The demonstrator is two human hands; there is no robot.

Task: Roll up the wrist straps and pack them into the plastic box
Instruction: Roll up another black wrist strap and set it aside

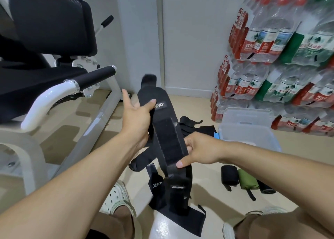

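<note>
Both hands are holding one black wrist strap (163, 135) mid-frame: left hand (137, 120) gripping its upper part, right hand (200, 149) pinching lower. Keeping it taut should be giving a tight roll.

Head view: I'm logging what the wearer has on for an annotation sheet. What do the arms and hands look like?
Both forearms are bare to the frame edge, with no sleeves showing. The left hand and the right hand are bare: no gloves, rings, watch or wristband visible.
</note>
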